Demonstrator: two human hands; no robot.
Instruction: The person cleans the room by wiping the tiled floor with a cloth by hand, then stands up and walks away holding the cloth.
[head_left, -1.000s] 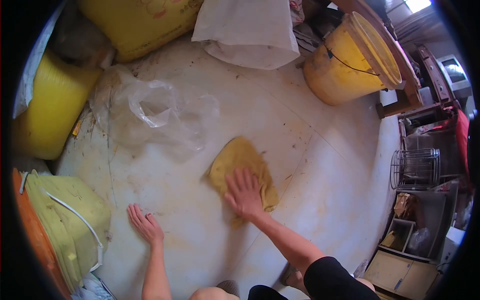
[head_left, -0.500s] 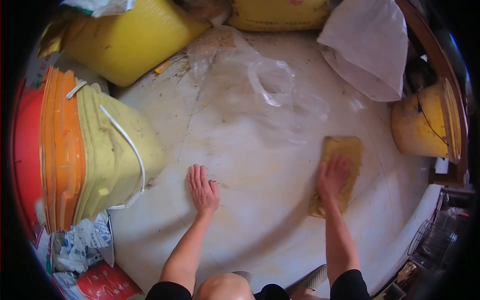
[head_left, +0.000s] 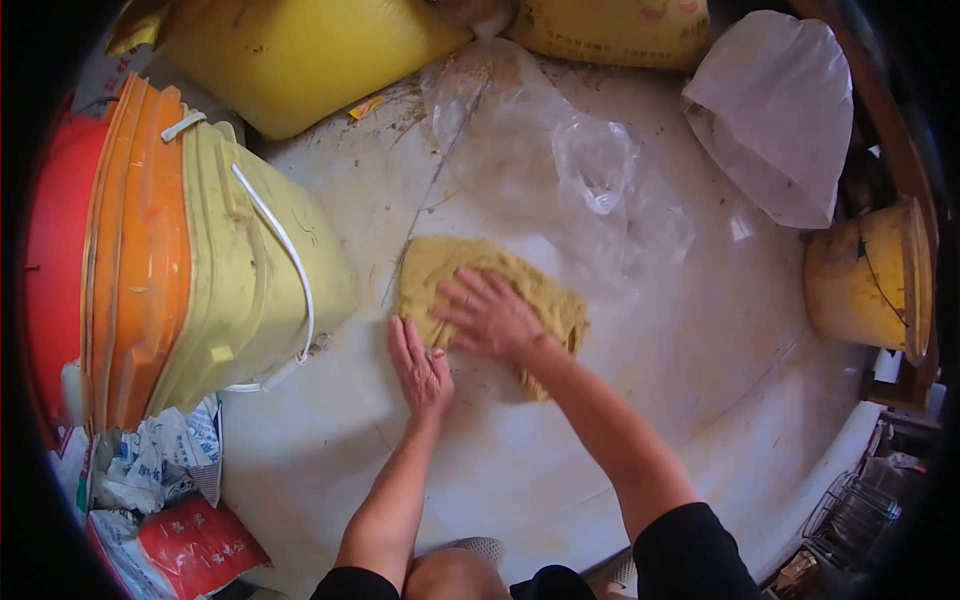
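A yellow-brown cloth [head_left: 430,268] lies folded on the pale tiled floor [head_left: 660,350], its right side rumpled. My right hand [head_left: 492,318] rests flat on top of it, fingers spread and pressing down without gripping. Just below the cloth's left corner is my left hand [head_left: 422,370], open and flat, fingers stretched out close to the cloth's edge. Whether those fingertips touch the cloth I cannot tell.
Stacked buckets, a pale yellow one [head_left: 265,270] outermost, lie on their side at left. A clear plastic bag [head_left: 590,170] is spread beyond the cloth. Yellow sacks [head_left: 320,60] line the back. A white sack [head_left: 775,115] and a yellow bucket [head_left: 860,275] stand at right.
My right hand has swept the cloth leftward across the floor, close to my left hand. The cloth has turned and bunched up. My left hand still lies on the floor.
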